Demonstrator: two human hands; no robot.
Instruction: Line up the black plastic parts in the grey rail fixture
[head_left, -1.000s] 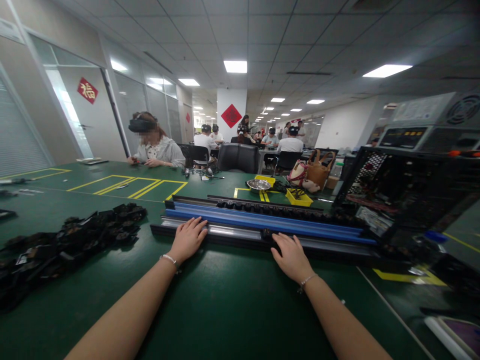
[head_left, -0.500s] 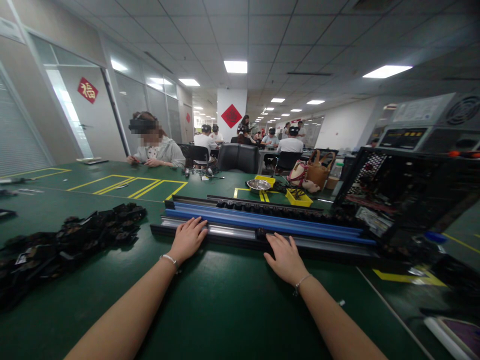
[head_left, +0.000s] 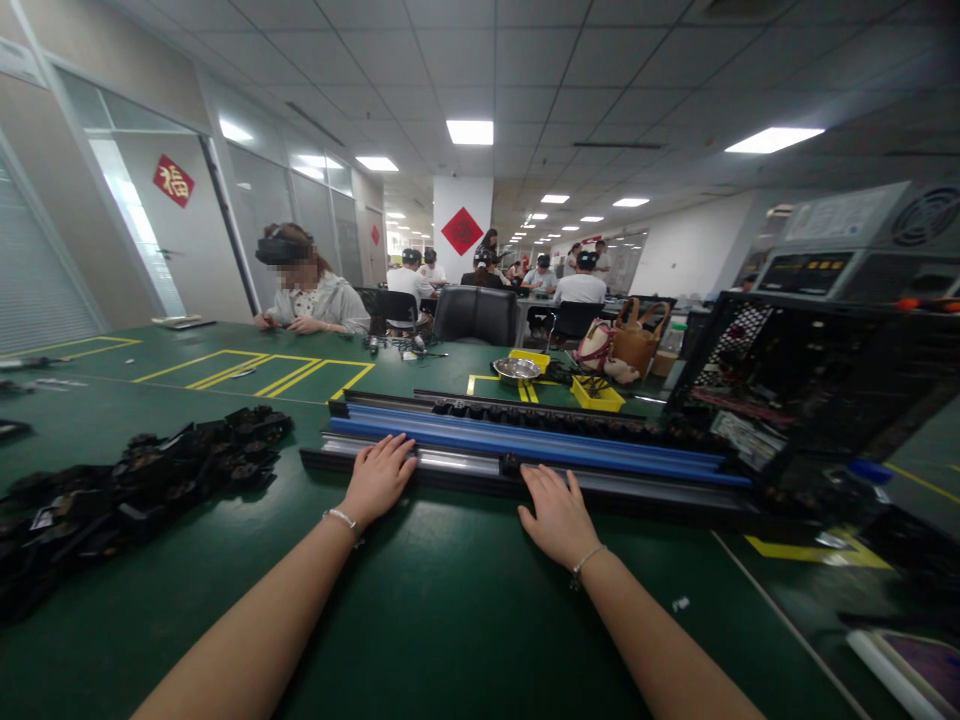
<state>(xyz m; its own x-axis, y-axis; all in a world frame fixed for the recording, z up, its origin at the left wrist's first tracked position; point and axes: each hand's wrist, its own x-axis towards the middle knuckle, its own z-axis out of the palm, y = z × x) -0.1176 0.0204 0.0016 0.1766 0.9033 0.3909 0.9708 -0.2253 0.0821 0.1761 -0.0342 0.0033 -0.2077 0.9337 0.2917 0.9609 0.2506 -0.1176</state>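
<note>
A long rail with a silver channel and black edges (head_left: pixel 457 461) lies across the green table, beside a blue rail (head_left: pixel 525 440). My left hand (head_left: pixel 379 480) lies on the near rail close to its left end, fingers stretched out. On the same channel sits a small black block (head_left: pixel 511 465). Just right of it, my right hand (head_left: pixel 556 508) rests with its fingers extended on the rail. Its index fingertip is at the block; whether it touches cannot be made out. Behind the blue rail, a row of black parts (head_left: pixel 600 425) sits in another rail.
A heap of black parts (head_left: pixel 157 470) lies at the left. An open computer case (head_left: pixel 832 390) stands right of the rails. Beyond them are a metal bowl (head_left: pixel 516 370) and a yellow tray (head_left: pixel 598 395). A person (head_left: pixel 315 290) sits across the table.
The black block has slid a little left along the channel, with my right hand moving left beside it. My left hand has stayed nearly still.
</note>
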